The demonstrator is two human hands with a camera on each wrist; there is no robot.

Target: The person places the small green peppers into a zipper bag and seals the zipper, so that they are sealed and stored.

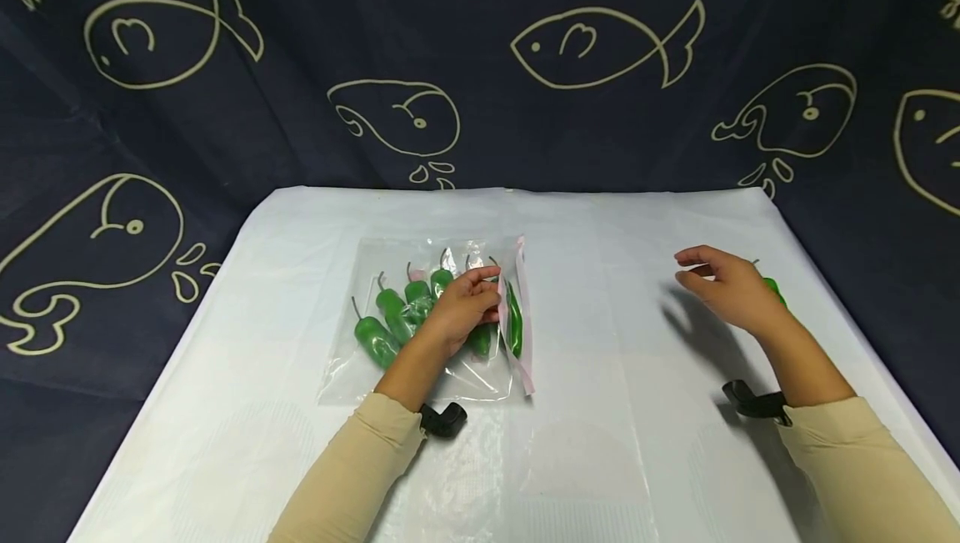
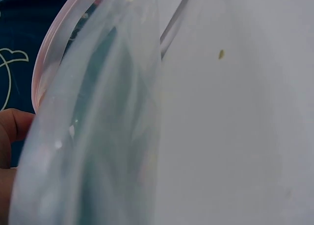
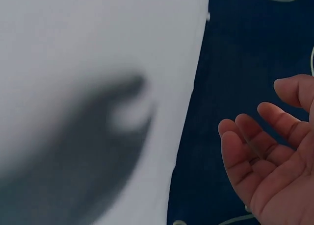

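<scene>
A clear plastic zip bag (image 1: 341, 376) with a pink-edged mouth lies left of centre on the white table. Inside it are several green peppers (image 1: 377, 341) with thin curved stems. One narrow green pepper (image 1: 514, 326) lies right by the pink edge. My left hand (image 1: 465, 309) pinches the bag at its mouth with thumb and fingers, and in the left wrist view the film stands raised beside the fingers (image 2: 17, 124). My right hand (image 1: 731, 284) hovers over the table's right side, fingers loosely bent, palm bare. Behind it another green pepper (image 1: 775, 289) is mostly hidden.
The white-covered table (image 1: 592, 276) meets a dark blue cloth (image 1: 480, 42) with fish and whale drawings at its back and sides. A black wrist mount (image 1: 444, 420) sits at the left wrist and a similar black mount (image 1: 750, 401) at the right.
</scene>
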